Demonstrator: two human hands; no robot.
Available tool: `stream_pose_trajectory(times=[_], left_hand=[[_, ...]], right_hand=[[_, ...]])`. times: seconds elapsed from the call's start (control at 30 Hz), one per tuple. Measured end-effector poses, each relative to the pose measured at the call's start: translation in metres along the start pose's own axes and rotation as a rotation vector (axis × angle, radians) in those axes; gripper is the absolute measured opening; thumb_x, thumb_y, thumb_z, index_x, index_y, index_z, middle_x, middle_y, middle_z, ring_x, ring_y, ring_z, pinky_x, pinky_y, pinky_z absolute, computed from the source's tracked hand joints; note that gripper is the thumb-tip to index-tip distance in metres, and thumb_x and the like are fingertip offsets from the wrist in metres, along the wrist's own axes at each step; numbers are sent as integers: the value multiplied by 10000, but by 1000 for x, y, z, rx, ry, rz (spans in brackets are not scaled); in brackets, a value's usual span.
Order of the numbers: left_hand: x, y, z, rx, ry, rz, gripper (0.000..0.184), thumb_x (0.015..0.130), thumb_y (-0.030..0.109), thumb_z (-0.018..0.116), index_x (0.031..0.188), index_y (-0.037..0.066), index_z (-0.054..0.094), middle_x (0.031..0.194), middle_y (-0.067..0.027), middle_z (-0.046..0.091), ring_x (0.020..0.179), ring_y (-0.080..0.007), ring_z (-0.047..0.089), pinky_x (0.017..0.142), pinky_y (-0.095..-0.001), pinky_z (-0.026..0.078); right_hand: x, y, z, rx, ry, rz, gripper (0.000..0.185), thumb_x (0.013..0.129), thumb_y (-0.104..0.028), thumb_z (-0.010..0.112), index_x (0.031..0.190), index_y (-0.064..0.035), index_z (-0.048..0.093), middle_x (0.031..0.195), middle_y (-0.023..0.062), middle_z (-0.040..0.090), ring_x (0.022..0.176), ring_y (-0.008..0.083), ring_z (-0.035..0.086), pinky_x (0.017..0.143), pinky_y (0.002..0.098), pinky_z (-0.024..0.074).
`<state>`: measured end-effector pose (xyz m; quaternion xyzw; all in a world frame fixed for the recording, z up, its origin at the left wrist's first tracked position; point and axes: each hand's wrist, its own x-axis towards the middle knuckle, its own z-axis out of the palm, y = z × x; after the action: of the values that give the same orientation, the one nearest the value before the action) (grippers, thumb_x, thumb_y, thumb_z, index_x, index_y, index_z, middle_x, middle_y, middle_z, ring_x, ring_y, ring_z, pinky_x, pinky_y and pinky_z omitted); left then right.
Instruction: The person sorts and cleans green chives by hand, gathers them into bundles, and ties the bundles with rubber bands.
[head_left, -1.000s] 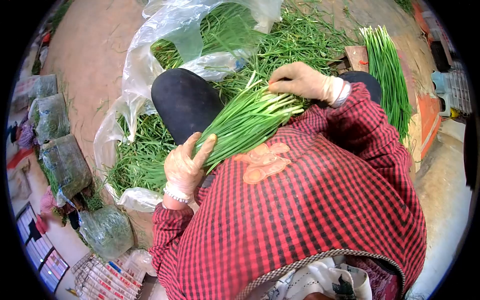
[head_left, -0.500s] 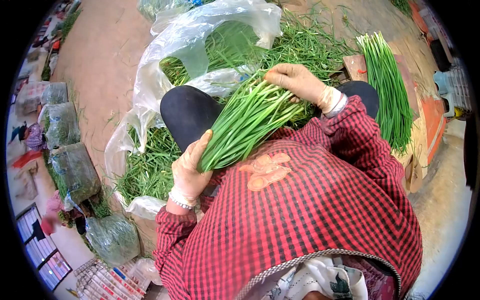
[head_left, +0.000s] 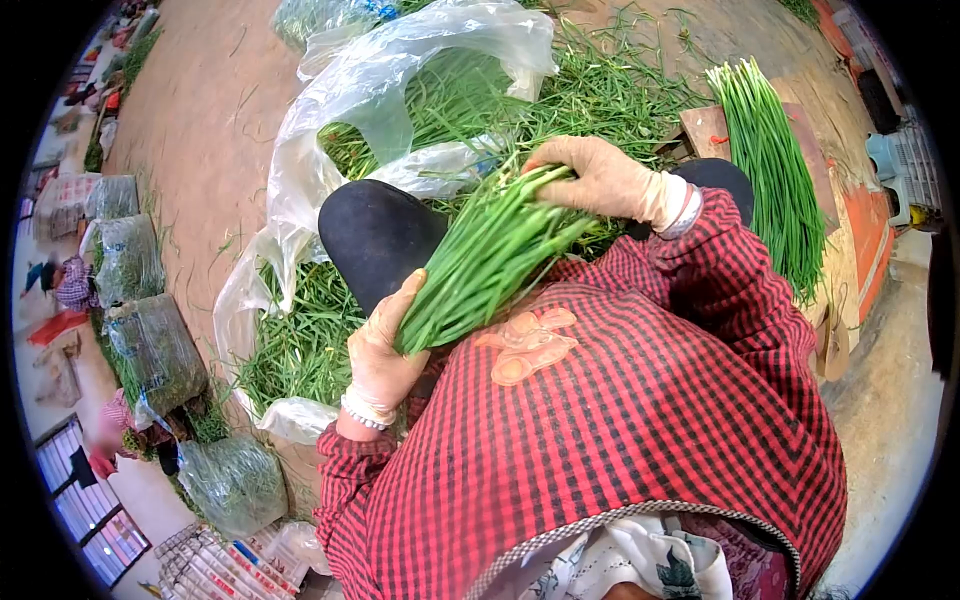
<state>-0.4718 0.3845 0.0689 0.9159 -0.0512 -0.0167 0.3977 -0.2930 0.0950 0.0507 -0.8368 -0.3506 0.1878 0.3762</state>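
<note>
A bunch of garlic chives (head_left: 490,250) lies slantwise over my lap, held at both ends. My left hand (head_left: 385,348), in a thin glove, is closed round the green leaf ends at the lower left. At the upper right, my gloved right hand (head_left: 605,185) grips the pale stem ends, its fingers curled over them and partly hidden. Beyond the bunch, a clear plastic bag (head_left: 330,110) gapes with loose chives (head_left: 460,90) inside. A neat sheaf of chives (head_left: 770,180) rests on a wooden board (head_left: 708,128) to my right.
Loose green leaves (head_left: 620,90) are heaped on the floor ahead, and more trimmings (head_left: 300,340) lie beside my left knee (head_left: 375,235). Plastic-wrapped bales (head_left: 155,350) line the left side, near other people (head_left: 75,285). A pale blue appliance (head_left: 885,165) stands at far right.
My right hand has turned, its fingers now curling further down over the stem ends. The bunch has shifted slightly, and my left hand keeps its hold on the leaf ends.
</note>
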Motion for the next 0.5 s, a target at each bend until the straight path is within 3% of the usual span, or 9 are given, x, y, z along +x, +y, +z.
stream_pose_trajectory(times=[0.07,0.1,0.2,0.23,0.27,0.33,0.4,0.47,0.5], left_hand=[[-2,2,2,1,-22,-12,716,641,-48,673,1307,178,540,1095,-87,652,962,-256,648,813,-318,522],[-3,3,4,-24,-24,-19,712,641,-45,675,1304,177,543,1097,-88,652,965,-258,648,818,-320,521],[-3,2,8,-72,-33,-16,702,647,-41,680,1300,177,546,1110,-91,648,975,-278,641,835,-324,517],[-3,2,10,-98,-45,-15,685,661,-42,675,1304,151,540,1137,-93,643,984,-254,645,846,-319,514],[-3,2,11,-123,-55,-14,669,675,-44,670,1308,126,534,1164,-95,638,992,-230,649,858,-313,511],[-7,-4,13,-264,-54,-111,663,693,-47,661,1323,98,514,1192,-87,627,1022,-200,634,885,-307,496],[-9,-7,9,-400,-51,-206,658,711,-49,653,1338,70,494,1220,-78,617,1051,-170,619,911,-301,480],[-9,-6,1,-816,-32,-459,679,724,-77,628,1368,23,439,1257,-77,583,1108,-147,567,958,-294,441],[-7,-7,-4,-962,-64,-541,714,722,-109,607,1393,12,396,1272,-86,563,1127,-167,553,969,-291,427]], right_hand=[[-2,10,3,128,-38,128,377,796,-232,627,1139,-76,620,990,165,653,962,312,623,854,362,480],[-3,13,10,25,41,42,355,795,-172,580,1140,-96,608,904,183,657,899,337,633,815,384,493],[-10,16,8,-162,39,142,288,794,-36,545,1077,-67,590,909,140,660,840,256,658,772,341,512],[-12,24,10,-126,141,107,273,791,5,510,1036,-89,586,883,145,652,810,261,662,752,354,515],[-10,40,8,-166,200,202,184,855,-32,513,1017,-78,588,841,103,654,766,230,647,727,338,511],[-13,70,-7,33,508,167,126,925,-142,531,1007,-67,590,838,36,650,711,190,612,705,302,504],[-25,104,-40,111,520,427,221,955,-267,540,994,-54,584,858,4,628,729,136,574,648,263,492],[-29,95,-52,199,369,785,360,914,-312,566,1142,-34,590,917,55,644,817,157,580,725,308,474],[-30,93,-44,185,264,678,436,919,-332,575,1234,-35,524,932,65,627,822,133,573,647,270,481]])
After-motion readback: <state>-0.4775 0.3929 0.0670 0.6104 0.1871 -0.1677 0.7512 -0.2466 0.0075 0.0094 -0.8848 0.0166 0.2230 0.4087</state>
